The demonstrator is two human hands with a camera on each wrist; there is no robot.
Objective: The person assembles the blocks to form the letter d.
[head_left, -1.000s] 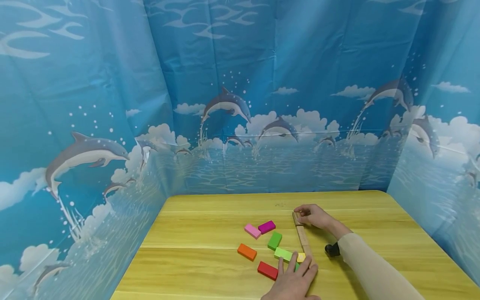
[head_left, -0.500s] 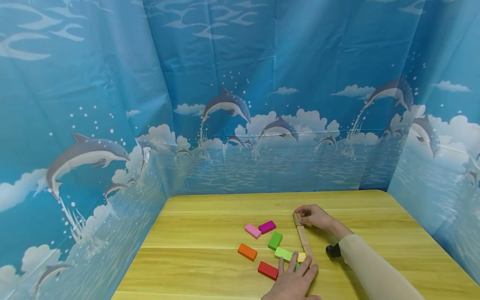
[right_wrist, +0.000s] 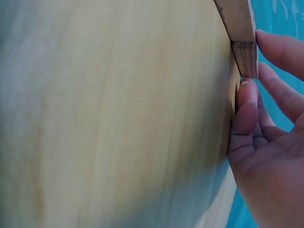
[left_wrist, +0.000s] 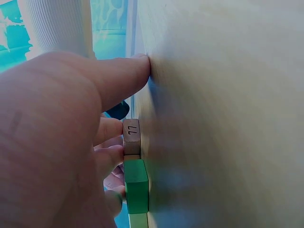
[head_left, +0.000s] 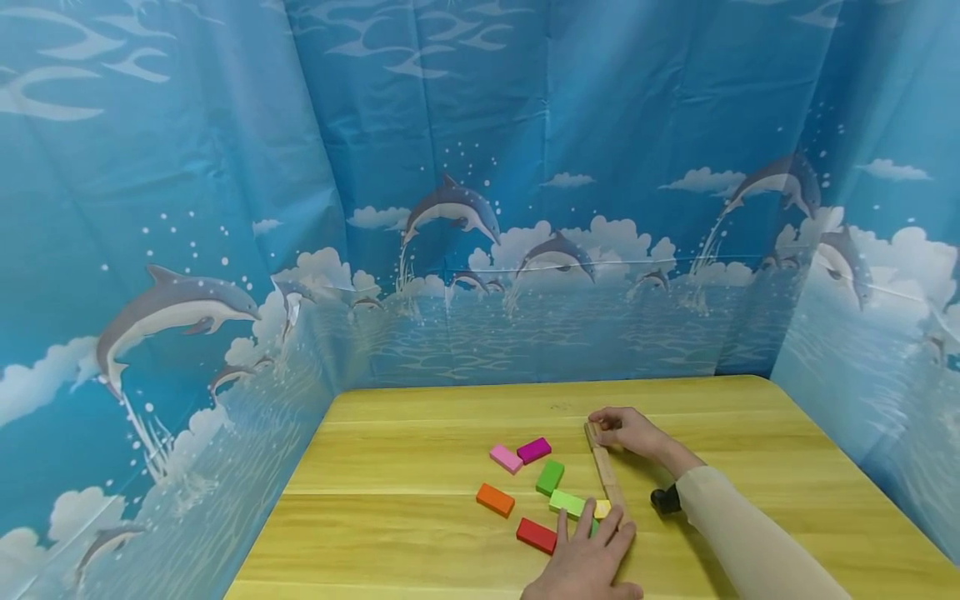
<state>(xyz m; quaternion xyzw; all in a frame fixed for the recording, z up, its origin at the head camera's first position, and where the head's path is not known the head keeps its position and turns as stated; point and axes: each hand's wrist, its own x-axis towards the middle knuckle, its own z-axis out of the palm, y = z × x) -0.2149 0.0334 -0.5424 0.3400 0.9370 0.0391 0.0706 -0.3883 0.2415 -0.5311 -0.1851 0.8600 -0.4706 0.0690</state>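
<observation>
Plain wooden blocks (head_left: 604,468) lie end to end in a narrow row running away from me. My right hand (head_left: 628,432) pinches the far block (head_left: 590,432) between thumb and fingertips. In the right wrist view, two wooden blocks (right_wrist: 236,19) meet end to end, with fingertips against them. My left hand (head_left: 581,557) lies spread at the near end, its straight fingers over the blocks there. The left wrist view shows its fingertips touching a wooden block marked 77 (left_wrist: 132,136) and a green block (left_wrist: 137,187). A yellow block (head_left: 603,508) sits beside the row.
Left of the row lie a light green block (head_left: 566,504), a green block (head_left: 550,477), a red block (head_left: 536,535), an orange block (head_left: 495,499), a pink block (head_left: 506,458) and a magenta block (head_left: 534,451). A dolphin-print curtain (head_left: 480,333) surrounds the table (head_left: 360,500).
The dark step between the far wooden block and its neighbour has gone; the row now looks straighter and continuous. Both hands stay nearly in place, and the head view has shifted slightly.
</observation>
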